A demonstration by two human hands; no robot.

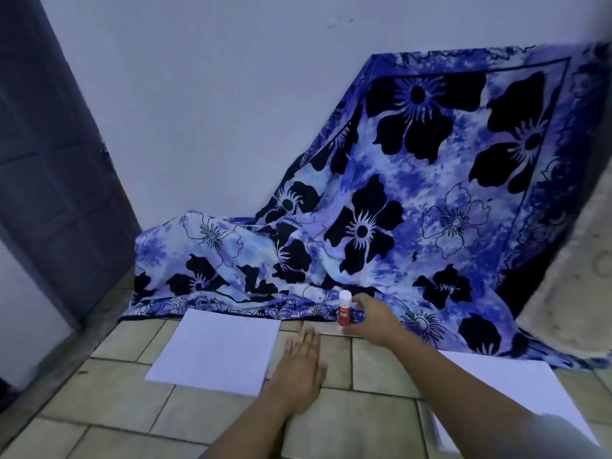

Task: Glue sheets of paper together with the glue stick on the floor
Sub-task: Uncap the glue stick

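Where the beige tiled floor (381, 369) meets the hem of a blue flowered cloth (430, 193) draped down the white wall (215, 111), the glue stick (344, 309) stands upright (red body, white cap on). The right hand (376, 321) reaches to it, curved fingers (360, 300) just beside the cap, though blur hides whether they grip it. The left hand (303, 357) lies flat, fingers straight, on the tiles beside one white sheet (215, 352); another sheet (516, 389) lies under the right forearm.

My right hand (374, 318) is at the upright glue stick (344, 309); I cannot tell its grip. My left hand (303, 357) lies flat on the tiles (116, 395) beside a paper sheet (215, 349).
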